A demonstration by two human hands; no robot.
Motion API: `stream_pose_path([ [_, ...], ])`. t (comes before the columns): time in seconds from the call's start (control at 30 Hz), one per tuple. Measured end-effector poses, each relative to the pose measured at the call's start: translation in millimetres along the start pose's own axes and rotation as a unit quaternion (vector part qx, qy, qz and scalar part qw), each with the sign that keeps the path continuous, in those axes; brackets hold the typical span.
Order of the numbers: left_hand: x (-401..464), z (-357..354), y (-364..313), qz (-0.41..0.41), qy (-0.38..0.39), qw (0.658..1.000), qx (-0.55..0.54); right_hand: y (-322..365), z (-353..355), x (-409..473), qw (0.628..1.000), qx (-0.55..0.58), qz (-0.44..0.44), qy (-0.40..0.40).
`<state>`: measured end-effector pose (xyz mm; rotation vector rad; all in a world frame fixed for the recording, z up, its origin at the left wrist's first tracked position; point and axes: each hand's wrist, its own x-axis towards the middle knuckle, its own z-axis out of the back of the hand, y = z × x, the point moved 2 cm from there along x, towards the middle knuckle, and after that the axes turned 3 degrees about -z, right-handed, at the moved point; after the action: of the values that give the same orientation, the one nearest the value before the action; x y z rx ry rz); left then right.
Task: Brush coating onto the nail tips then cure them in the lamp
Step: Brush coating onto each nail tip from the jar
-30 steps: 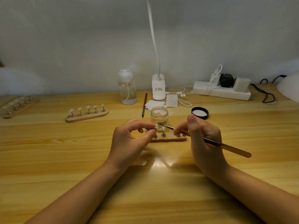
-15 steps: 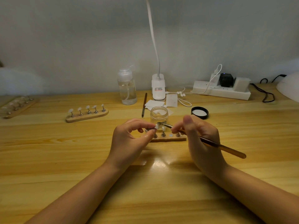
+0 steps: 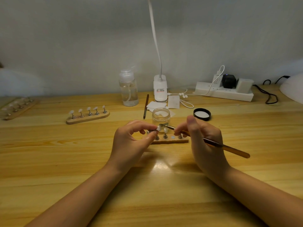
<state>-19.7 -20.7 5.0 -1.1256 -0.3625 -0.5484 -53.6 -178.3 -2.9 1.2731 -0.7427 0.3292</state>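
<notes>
Nail tip (image 3: 158, 128) on its small peg sits pinched between my left hand's (image 3: 131, 141) thumb and forefinger, lifted just above the wooden holder strip (image 3: 170, 141). My right hand (image 3: 206, 143) pinches the brush (image 3: 213, 143) near its ferrule, thumb raised, and the bristles touch the tip. Just beyond my fingertips stands the open glass jar (image 3: 161, 114), its black lid (image 3: 202, 114) off to the right. Farther left lies a second holder with five tips (image 3: 87, 115); the lamp's white dome (image 3: 291, 89) shows at the far right edge.
</notes>
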Motion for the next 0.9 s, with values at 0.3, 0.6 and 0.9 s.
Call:
stream_pose_path([
  [0.3, -0.6, 0.9, 1.2, -0.011, -0.003, 1.0, -0.006, 2.6, -2.1, -3.6, 0.998, 0.045, 0.003, 0.047],
  [0.6, -0.8, 0.3, 3.1, 0.002, -0.013, 1.0, -0.026, 1.4, 5.7, 0.4, 1.0, 0.0, 0.009, -0.015],
  [0.9, -0.3, 0.4, 1.7, -0.032, -0.016, 0.999, 0.019, 3.1, 0.9, 0.5, 0.997, -0.043, 0.061, 0.023],
])
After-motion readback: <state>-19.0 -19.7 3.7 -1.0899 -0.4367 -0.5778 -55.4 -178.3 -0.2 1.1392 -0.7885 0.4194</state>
